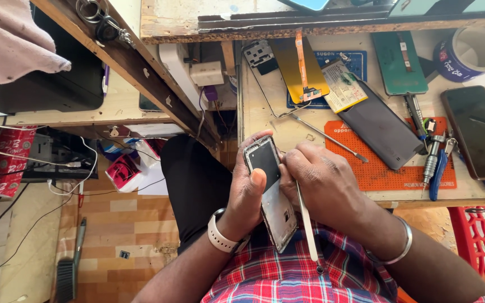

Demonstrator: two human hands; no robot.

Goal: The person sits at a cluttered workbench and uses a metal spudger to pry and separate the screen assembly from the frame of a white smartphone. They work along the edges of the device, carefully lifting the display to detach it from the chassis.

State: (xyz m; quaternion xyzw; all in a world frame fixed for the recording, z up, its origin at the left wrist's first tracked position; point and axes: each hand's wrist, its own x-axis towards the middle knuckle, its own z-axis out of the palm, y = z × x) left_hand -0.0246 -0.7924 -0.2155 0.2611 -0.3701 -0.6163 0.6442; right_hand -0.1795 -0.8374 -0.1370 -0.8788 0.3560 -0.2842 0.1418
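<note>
While held over lap, phone frame (270,193) gripped by left hand (248,196), back already off; right hand (324,188) clamped on thin metal tool (308,224), tip probably inside; reassembly undone.

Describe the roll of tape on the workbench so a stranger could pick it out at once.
Start at the pale wooden workbench above the person's hands and follow it to its far right end. There, beside the green phone back panel and above the dark phone, sits the roll of tape. It is the only round, hollow thing there, dark blue outside and pale inside.
</note>
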